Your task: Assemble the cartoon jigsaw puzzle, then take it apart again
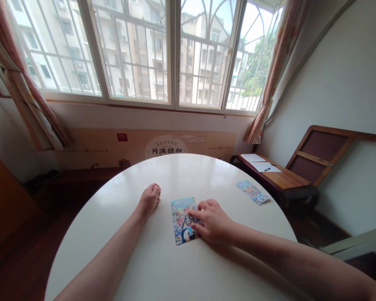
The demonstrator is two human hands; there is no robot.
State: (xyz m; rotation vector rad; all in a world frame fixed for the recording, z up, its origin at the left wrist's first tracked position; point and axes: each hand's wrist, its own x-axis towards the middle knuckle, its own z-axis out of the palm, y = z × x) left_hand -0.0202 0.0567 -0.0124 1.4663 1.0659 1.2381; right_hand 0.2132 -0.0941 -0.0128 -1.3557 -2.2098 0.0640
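Note:
A colourful printed card with a cartoon penguin-like figure near its lower edge lies flat on the round white table. My right hand rests over the card's right side, fingers spread and fingertips touching it. To the left of the card, my left hand is curled into a fist on the table, apart from the card, with nothing visible in it. A second colourful card or leaflet lies near the table's right edge, beyond my right hand.
Behind the table's right side stands a low wooden bench with white papers and a pen. A printed cardboard panel stands under the barred windows. Curtains hang at both sides.

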